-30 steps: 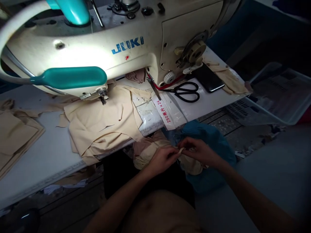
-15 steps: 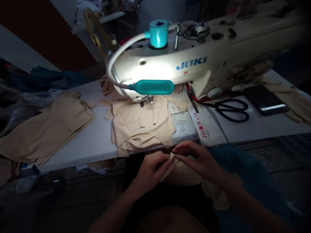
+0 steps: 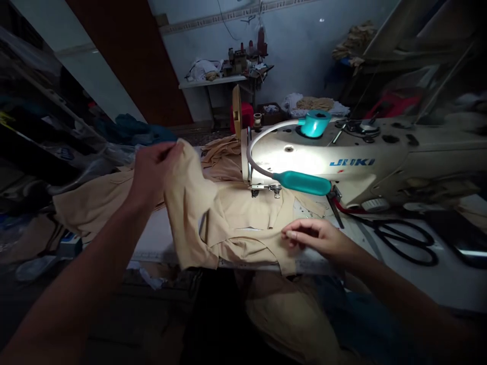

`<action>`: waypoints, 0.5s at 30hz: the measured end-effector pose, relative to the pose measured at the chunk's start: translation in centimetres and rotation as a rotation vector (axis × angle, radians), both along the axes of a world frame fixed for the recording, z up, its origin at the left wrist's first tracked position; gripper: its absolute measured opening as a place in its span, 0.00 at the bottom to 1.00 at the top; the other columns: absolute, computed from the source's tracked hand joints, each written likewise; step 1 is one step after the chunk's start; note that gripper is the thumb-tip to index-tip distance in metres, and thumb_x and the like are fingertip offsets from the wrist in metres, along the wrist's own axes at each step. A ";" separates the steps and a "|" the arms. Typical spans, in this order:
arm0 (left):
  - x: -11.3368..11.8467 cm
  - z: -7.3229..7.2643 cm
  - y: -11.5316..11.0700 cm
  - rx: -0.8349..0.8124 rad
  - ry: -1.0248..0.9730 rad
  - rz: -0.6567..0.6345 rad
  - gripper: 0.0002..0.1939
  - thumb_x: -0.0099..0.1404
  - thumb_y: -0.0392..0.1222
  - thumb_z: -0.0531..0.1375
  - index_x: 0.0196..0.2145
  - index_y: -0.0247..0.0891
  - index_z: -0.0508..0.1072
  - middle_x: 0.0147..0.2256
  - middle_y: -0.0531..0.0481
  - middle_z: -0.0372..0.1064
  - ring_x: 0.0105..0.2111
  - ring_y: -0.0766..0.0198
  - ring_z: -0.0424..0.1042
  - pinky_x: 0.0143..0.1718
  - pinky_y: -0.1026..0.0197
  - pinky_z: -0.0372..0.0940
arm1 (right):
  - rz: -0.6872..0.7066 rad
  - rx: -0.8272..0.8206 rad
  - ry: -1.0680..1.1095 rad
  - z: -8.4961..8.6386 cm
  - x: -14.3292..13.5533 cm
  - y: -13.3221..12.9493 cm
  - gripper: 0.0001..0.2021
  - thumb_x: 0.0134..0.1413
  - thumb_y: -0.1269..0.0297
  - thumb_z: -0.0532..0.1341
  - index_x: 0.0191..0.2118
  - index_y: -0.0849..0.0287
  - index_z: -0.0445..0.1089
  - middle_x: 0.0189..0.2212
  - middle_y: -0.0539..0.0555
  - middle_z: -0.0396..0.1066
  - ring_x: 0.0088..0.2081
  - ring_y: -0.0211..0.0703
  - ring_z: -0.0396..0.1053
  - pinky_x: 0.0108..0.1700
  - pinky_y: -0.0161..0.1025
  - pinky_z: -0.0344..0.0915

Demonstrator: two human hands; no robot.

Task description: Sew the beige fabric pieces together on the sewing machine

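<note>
My left hand [image 3: 154, 165] is raised left of the sewing machine [image 3: 304, 157], its fingers closed on the top of a beige fabric piece [image 3: 186, 197]. That piece hangs down and its lower end meets the beige cloth [image 3: 247, 203] lying under the presser foot [image 3: 262, 190]. Over the right part of this cloth is my right hand [image 3: 312, 235], thumb and fingers drawn together at its edge; whether they grip it or anything else is hidden. A teal lamp [image 3: 304, 182] on a bent white neck lights the machine's head.
Black-handled scissors [image 3: 407, 241] and a dark phone [image 3: 460, 235] lie at the right. More beige fabric [image 3: 95, 200] is stacked at the left of the table, and brownish cloth [image 3: 224, 157] lies behind the needle area. Another small table [image 3: 213, 81] stands by the wall.
Both hands were together below the table edge, on a small bit of pale fabric. My left hand has gone up and left with fabric; my right hand is now over the table. The view has tilted up.
</note>
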State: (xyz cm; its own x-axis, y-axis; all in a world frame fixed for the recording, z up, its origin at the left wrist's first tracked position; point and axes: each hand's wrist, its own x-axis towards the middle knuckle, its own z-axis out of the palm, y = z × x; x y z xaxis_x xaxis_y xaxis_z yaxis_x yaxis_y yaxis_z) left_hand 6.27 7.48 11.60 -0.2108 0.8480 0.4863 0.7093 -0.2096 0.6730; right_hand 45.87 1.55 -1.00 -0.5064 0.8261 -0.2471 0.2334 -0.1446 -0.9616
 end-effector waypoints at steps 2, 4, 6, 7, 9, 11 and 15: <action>0.9 1.0 1.7 0.124 0.138 -0.054 0.13 0.74 0.49 0.63 0.40 0.36 0.83 0.30 0.54 0.74 0.31 0.64 0.71 0.34 0.63 0.63 | -0.055 0.024 0.008 0.5 -0.2 2.8 0.29 0.56 0.37 0.72 0.48 0.60 0.81 0.41 0.61 0.82 0.40 0.52 0.80 0.41 0.45 0.76; 2.8 -0.4 1.9 0.173 0.273 -0.153 0.10 0.75 0.43 0.62 0.41 0.36 0.83 0.30 0.54 0.75 0.30 0.65 0.71 0.35 0.64 0.64 | -0.078 0.043 0.031 0.4 -0.7 4.7 0.31 0.55 0.35 0.72 0.50 0.60 0.80 0.46 0.64 0.82 0.41 0.52 0.80 0.40 0.46 0.76; 4.9 -3.8 1.1 0.156 0.382 -0.290 0.11 0.77 0.39 0.60 0.41 0.35 0.83 0.30 0.53 0.77 0.29 0.65 0.73 0.34 0.63 0.67 | -0.093 0.094 0.035 -0.1 -1.3 5.9 0.32 0.55 0.35 0.71 0.50 0.59 0.79 0.46 0.64 0.82 0.41 0.51 0.80 0.41 0.46 0.77; 5.8 -6.0 0.4 0.161 0.399 -0.363 0.12 0.77 0.39 0.59 0.42 0.34 0.83 0.32 0.51 0.79 0.30 0.63 0.75 0.34 0.62 0.69 | -0.097 0.122 0.030 -0.4 -1.7 6.2 0.31 0.55 0.35 0.71 0.49 0.60 0.79 0.44 0.63 0.82 0.40 0.50 0.80 0.41 0.45 0.76; 7.1 -10.5 -1.1 0.161 0.496 -0.524 0.13 0.79 0.35 0.56 0.49 0.33 0.82 0.42 0.45 0.83 0.39 0.60 0.80 0.40 0.59 0.74 | -0.090 0.167 0.012 -1.0 -2.3 6.6 0.30 0.56 0.36 0.70 0.47 0.61 0.79 0.40 0.61 0.81 0.38 0.49 0.80 0.40 0.44 0.76; 7.8 -13.9 -2.6 0.156 0.633 -0.600 0.14 0.78 0.29 0.56 0.52 0.34 0.81 0.47 0.45 0.83 0.45 0.58 0.80 0.42 0.58 0.75 | -0.056 0.182 -0.016 -1.3 -3.0 6.7 0.28 0.58 0.38 0.70 0.47 0.61 0.80 0.40 0.60 0.81 0.35 0.47 0.79 0.37 0.42 0.74; 7.8 -16.4 -4.2 0.131 0.776 -0.583 0.15 0.76 0.27 0.58 0.55 0.36 0.78 0.55 0.46 0.80 0.51 0.57 0.77 0.41 0.58 0.74 | -0.034 0.173 -0.099 -1.3 -4.2 7.3 0.25 0.62 0.40 0.67 0.45 0.62 0.80 0.33 0.58 0.80 0.29 0.43 0.76 0.28 0.37 0.70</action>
